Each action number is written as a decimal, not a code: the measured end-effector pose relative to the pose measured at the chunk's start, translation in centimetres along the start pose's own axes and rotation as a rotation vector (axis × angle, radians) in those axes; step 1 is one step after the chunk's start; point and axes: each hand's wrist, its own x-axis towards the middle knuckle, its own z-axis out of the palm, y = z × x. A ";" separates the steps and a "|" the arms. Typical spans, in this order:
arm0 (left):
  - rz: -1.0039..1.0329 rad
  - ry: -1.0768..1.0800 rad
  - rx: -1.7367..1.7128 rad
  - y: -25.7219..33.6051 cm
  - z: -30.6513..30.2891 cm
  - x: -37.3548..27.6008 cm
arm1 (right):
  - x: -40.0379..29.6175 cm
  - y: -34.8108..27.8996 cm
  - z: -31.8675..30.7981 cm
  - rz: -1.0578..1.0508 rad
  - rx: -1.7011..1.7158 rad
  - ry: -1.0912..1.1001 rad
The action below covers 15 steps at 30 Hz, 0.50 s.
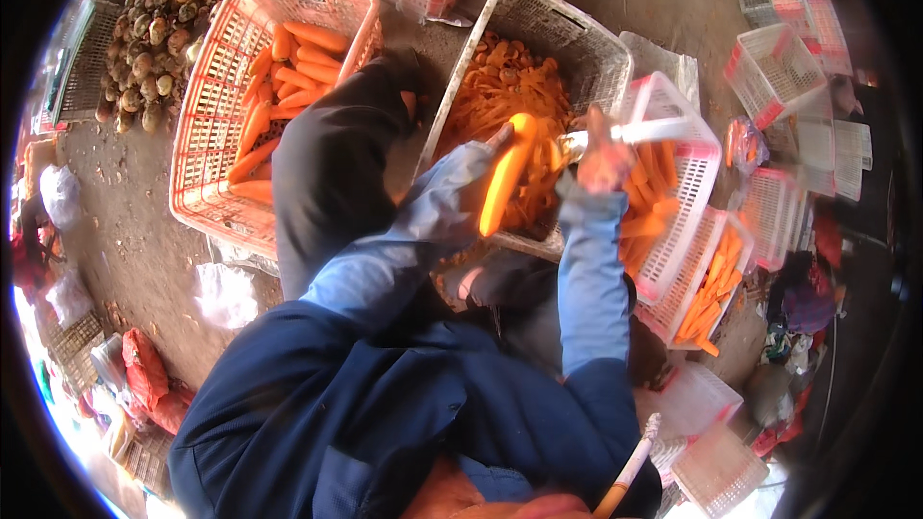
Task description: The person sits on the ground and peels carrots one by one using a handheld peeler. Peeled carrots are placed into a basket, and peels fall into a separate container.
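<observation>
A carrot (505,176), bright and smooth, is gripped in my left hand (499,137), which is mostly hidden behind it and the sleeve. Its tip end points toward my body. My right hand (604,162), blurred, is closed on a peeler (649,131) with a long white handle. The peeler's head lies just right of the carrot; whether it touches is unclear. Beneath both hands stands a dirty pale plastic crate (451,97) with a heap of orange peelings (515,79) inside.
Left of my leg, a pink crate (209,122) holds whole carrots (310,65). To the right, a pink-and-white crate (681,231) and another behind it contain peeled carrots (710,288). Onion-like vegetables (155,36) lie heaped upper left. Stacked crates (779,72) line the right. A cigarette (631,465) juts out near my face.
</observation>
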 end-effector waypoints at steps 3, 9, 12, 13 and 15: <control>0.032 0.010 0.030 0.2 -0.3 0.1 | -6.1 -4.5 5.1 0.059 0.067 -0.076; 0.093 0.013 0.087 -0.2 -0.1 0.8 | -9.3 -5.7 7.1 0.195 -0.590 -0.310; -0.403 -0.108 -0.243 0.9 0.7 1.8 | -4.1 5.3 -1.5 -0.184 -0.373 -0.305; -0.595 -0.127 -0.439 0.8 1.0 1.9 | -1.3 5.9 -1.1 -0.034 -0.598 -0.142; -0.627 -0.113 -0.572 1.0 1.1 2.0 | 2.1 4.5 1.0 0.320 -0.620 0.207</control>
